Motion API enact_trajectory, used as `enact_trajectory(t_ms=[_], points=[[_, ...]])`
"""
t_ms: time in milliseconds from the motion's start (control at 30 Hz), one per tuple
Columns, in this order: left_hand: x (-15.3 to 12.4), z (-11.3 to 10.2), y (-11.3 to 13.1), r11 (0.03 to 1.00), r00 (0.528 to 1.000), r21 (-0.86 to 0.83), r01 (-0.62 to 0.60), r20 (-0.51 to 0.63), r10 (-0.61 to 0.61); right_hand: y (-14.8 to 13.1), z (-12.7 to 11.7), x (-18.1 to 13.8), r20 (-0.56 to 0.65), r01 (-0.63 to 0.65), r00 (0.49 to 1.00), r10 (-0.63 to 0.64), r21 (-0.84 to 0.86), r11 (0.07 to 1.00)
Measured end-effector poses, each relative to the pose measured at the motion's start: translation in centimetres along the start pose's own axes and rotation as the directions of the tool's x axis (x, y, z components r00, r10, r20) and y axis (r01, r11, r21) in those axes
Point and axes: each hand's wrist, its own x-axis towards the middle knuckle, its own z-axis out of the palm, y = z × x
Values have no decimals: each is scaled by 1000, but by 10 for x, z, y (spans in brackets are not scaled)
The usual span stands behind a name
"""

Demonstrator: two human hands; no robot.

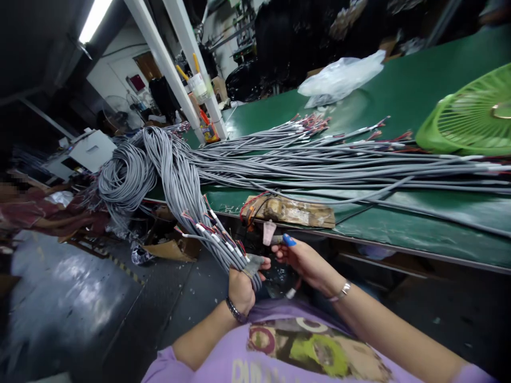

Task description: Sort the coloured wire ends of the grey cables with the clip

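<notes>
One cable coil (138,196) lies left of the wooden block (297,211). One grey cable bundle (181,183), strands too dense to count, ends showing white bands and coloured wires, hangs left of the block, left hand (241,291) wrapped round it. Below the block, right hand (306,260) pinches one small grey piece (277,240). One green fan (471,119) sits right.

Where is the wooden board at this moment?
In the head view, just right of centre, the wooden board lies along the near edge of the green table, between the grey cables behind it and the right hand in front.
</notes>
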Motion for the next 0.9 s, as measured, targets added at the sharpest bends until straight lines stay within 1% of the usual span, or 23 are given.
enact_trajectory(t_ms=[67, 133, 200, 233, 267, 333, 433, 533, 600, 667, 733, 800, 833, 900], points=[[-1, -1, 2, 1000, 1000, 4, 21, 22, -22, -8, -1, -8, 8, 71, 997, -71, -209, 975], [-4, -2, 3, 999, 998, 19, 47, 41, -48, -18, 3, -17, 105, 129, 990, -95, -396, 909], [-6, -3, 3, 997, 997, 49, 55, 46, -58, -25, 13, -27, 237, 175, 969, -67, -471, 865], [-8, -3, 3, 997, 998, 67, 45, 46, -48, -26, 19, -31, 283, 195, 957, -60, -478, 856], [-10, -3, 3, 995, 998, 91, 27, 49, -31, -26, 25, -34, 304, 205, 951, -55, -486, 850], [-12, -3, 4, 987, 998, 158, -17, 68, 6, -22, 37, -38, 252, 226, 961, -109, -497, 838], [-16, -2, 8, 964, 989, 256, -68, 147, 30, -13, 47, -38, 170, 238, 970, -175, -499, 833], [-17, -1, 13, 950, 970, 297, -96, 243, 22, -8, 48, -35, 169, 224, 972, -161, -479, 849], [-18, -1, 13, 948, 962, 304, -93, 273, 7, -9, 47, -35, 159, 188, 979, -130, -445, 876], [-19, -3, 11, 953, 963, 299, -50, 266, -33, -10, 45, -37, 167, 123, 984, -65, -364, 923], [-19, -5, 8, 961, 969, 278, 2, 236, -70, -10, 43, -38, 218, 60, 976, -5, -248, 967], [-18, -7, 4, 967, 976, 255, 18, 203, -72, -9, 42, -38, 247, 16, 969, 27, -169, 986], [-18, -7, 3, 968, 980, 250, 15, 190, -64, -8, 41, -38, 230, 2, 973, 33, -153, 988], [-18, -7, 3, 967, 981, 256, 10, 183, -59, -6, 41, -36, 152, -13, 988, 37, -156, 988]])
